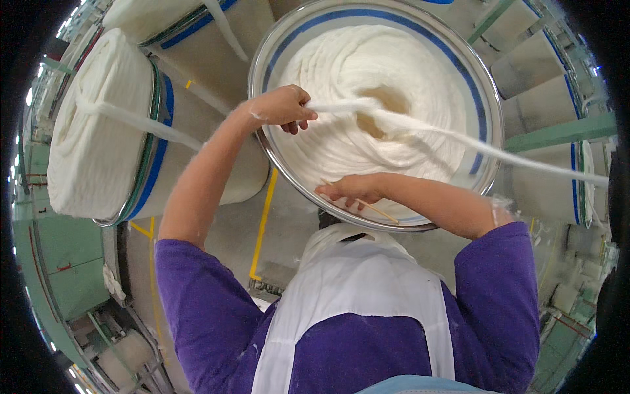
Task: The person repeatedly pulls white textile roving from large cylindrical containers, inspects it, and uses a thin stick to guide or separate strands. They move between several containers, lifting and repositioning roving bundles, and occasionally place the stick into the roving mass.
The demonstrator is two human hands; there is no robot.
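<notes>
A large round can (pixel 495 79) with a shiny metal rim and a blue band stands in front of me. Inside it lies coiled white fibre sliver (pixel 341 62), with a hollow at its centre. My left hand (pixel 285 108), over the can's left rim, is closed on a strand of sliver (pixel 485 148). That strand stretches over the coils and out past the right rim. Low over the near rim, my right hand (pixel 354 189) has bent fingers around a thin tan stick (pixel 382 213), whose end sticks out to the right. Part of the grip is hidden under the hand.
At left stands another can (pixel 147 177), heaped with sliver (pixel 98 131); a further can (pixel 216 46) is behind it. Several cans (pixel 535 72) line the right, where a green beam (pixel 558 134) juts in. Yellow lines (pixel 264 226) mark the grey floor.
</notes>
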